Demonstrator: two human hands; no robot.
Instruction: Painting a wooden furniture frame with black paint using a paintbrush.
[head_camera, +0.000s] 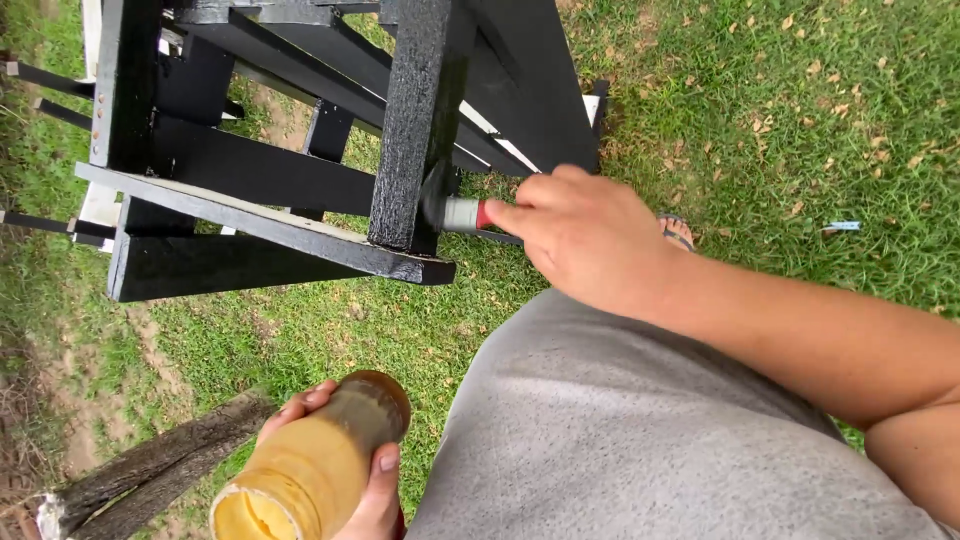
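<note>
Head view: yellow container (310, 465), left hand (375, 490).

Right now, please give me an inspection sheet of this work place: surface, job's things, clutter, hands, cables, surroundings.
Surface: grass with bare soil patches and scattered dry leaves.
Job's things: black wooden frame, its upright post glossy; paintbrush with metal ferrule and red handle, bristles against the post; yellowish cut-open container.
Clutter: small pale-blue scrap on the grass; rough log at lower left.
Hands: right hand grips the paintbrush; left hand holds the container.
Cables: nothing seen.
Surroundings: grey clothing of the person; sandal strap behind the right hand.
</note>
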